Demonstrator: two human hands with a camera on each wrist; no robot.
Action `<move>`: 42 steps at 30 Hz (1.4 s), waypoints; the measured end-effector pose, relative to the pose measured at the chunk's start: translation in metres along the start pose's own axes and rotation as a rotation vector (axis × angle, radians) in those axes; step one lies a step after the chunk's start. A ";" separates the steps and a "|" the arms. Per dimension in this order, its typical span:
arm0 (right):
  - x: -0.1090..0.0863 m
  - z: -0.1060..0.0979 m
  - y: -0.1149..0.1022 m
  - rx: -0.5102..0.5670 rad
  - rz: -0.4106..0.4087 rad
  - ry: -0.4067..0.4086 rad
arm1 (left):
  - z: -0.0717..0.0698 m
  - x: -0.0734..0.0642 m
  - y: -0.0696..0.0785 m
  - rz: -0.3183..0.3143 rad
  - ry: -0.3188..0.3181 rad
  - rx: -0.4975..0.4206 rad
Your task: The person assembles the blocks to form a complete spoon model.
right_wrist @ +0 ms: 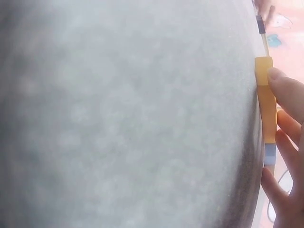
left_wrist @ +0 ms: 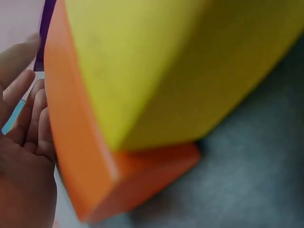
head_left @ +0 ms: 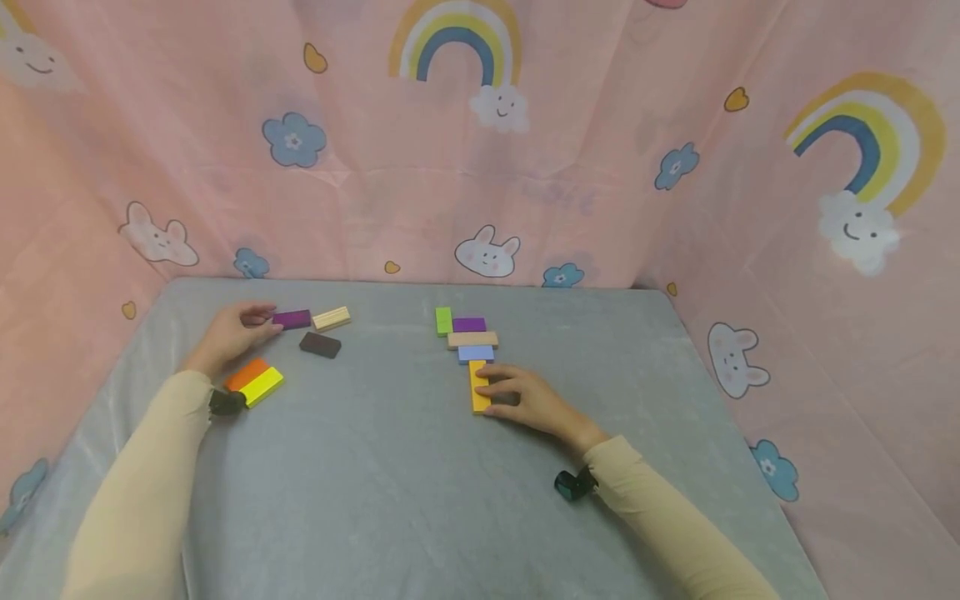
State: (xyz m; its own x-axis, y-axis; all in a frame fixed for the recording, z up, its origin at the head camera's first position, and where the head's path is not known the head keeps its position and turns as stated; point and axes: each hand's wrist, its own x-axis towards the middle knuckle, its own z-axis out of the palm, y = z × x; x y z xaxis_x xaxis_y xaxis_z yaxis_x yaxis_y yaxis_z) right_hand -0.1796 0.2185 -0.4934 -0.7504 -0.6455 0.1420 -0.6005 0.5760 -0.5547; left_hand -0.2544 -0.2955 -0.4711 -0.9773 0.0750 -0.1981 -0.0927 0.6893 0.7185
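At the table's left, my left hand point(head_left: 231, 335) holds the left end of a purple block point(head_left: 292, 319) between thumb and fingers. A cream block point(head_left: 332, 318) and a dark brown block point(head_left: 320, 345) lie beside it. Under the left wrist, a yellow block point(left_wrist: 128, 61) and an orange block point(left_wrist: 76, 118) lie side by side. My right hand point(head_left: 536, 402) grips an amber block point(head_left: 478, 392), thumb at its near end and fingers over it. That block's far end meets a blue block point(head_left: 476, 355), followed by tan point(head_left: 472, 340), purple point(head_left: 469, 324) and green point(head_left: 444, 321) blocks.
A grey cloth covers the table point(head_left: 360, 492). Pink curtains point(head_left: 352, 208) with rainbows, clouds and rabbits enclose its back and sides. A small dark wrist camera point(head_left: 574, 484) sits below the right wrist, another point(head_left: 227, 403) right by the yellow and orange blocks.
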 end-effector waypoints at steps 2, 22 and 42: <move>0.000 0.000 0.000 0.001 0.003 0.002 | 0.000 0.001 0.001 -0.017 -0.010 -0.001; 0.000 -0.001 -0.001 -0.005 0.001 -0.008 | 0.003 0.003 0.003 -0.052 0.019 0.039; 0.000 0.000 0.001 0.012 0.011 -0.010 | 0.001 -0.003 0.001 -0.012 0.125 0.028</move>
State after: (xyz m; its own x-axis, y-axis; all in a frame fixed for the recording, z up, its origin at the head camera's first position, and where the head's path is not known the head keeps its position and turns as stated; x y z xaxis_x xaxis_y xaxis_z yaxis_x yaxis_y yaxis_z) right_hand -0.1804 0.2188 -0.4937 -0.7543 -0.6441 0.1271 -0.5886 0.5777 -0.5656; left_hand -0.2519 -0.2945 -0.4702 -0.9925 -0.0228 -0.1204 -0.1009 0.7097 0.6972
